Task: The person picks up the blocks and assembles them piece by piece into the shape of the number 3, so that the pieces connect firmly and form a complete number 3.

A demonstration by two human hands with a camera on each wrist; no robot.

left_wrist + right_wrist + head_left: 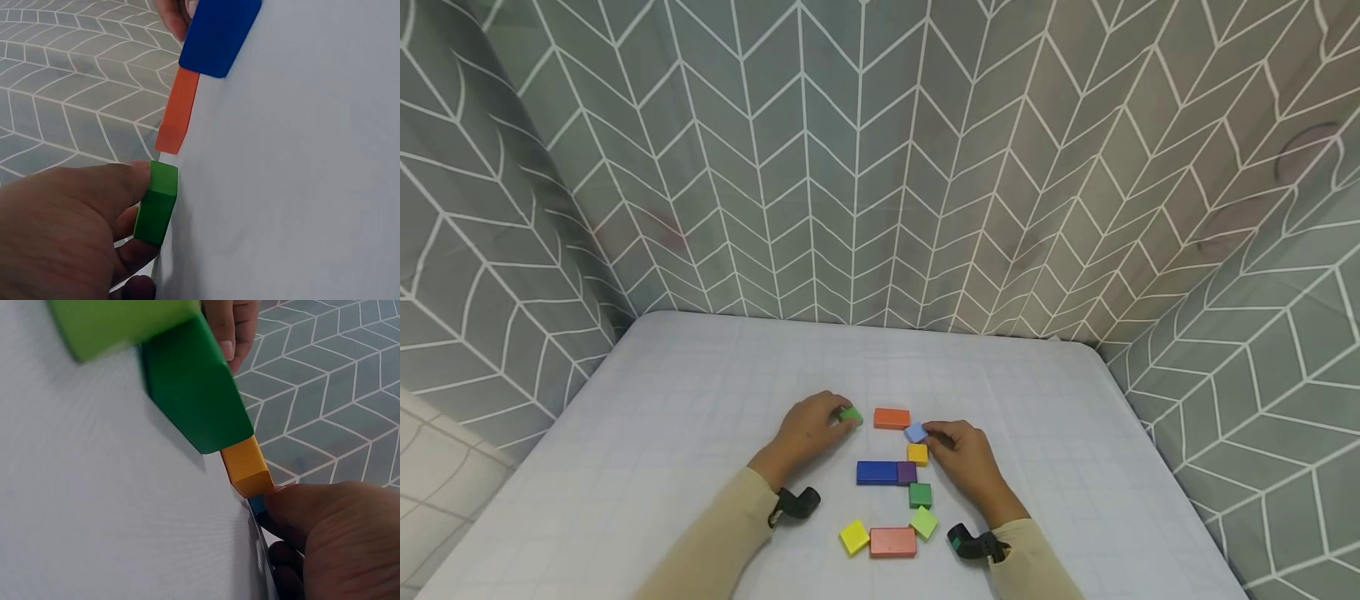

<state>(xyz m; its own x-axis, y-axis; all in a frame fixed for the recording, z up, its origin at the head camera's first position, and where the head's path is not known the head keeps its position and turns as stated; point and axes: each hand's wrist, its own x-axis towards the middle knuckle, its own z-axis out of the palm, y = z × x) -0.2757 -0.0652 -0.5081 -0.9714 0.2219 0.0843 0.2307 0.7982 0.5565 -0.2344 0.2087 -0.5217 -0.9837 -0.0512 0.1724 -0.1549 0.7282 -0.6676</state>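
Note:
In the head view my left hand (815, 425) pinches a green block (852, 415) between thumb and fingers, just left of an orange block (892, 418). The left wrist view shows that green block (156, 203) tilted close to the white surface. My right hand (968, 462) pinches a small light blue block (914, 432), turned at an angle off the orange block's lower right corner. Directly below it lies an amber block (917, 453). In the right wrist view my thumb and the amber block (247, 465) hide most of the blue block (257, 504).
Below lie a blue block (876, 472) touching a purple one (906, 472), a dark green block (920, 495), a tilted light green block (924, 522), a salmon block (892, 542) and a tilted yellow block (853, 537). A patterned curtain (880, 167) hangs behind the white table (715, 358).

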